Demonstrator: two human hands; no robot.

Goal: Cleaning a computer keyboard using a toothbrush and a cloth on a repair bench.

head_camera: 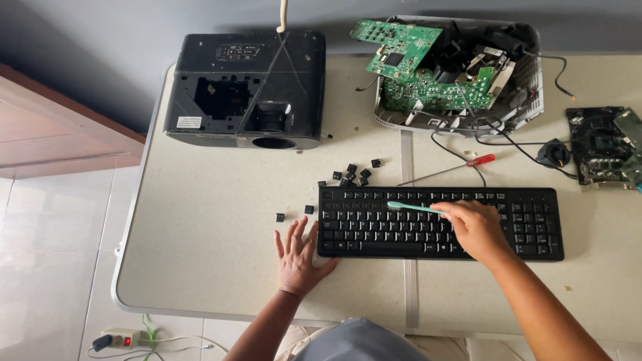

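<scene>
A black keyboard (528,224) lies on the beige table (214,227) in front of me. My right hand (476,230) rests over its middle keys and grips a light green toothbrush (411,208), whose head points left over the upper key rows. My left hand (297,255) lies flat with fingers spread on the table, its thumb against the keyboard's left end. Several loose black keycaps (353,175) sit scattered just beyond the keyboard's upper left corner.
A black projector housing (244,90) stands at the back left. An opened device with green circuit boards (428,73) sits at the back right, a red-handled screwdriver (448,170) before it. Another dark circuit board (602,144) lies at the far right. A power strip (120,339) is on the floor.
</scene>
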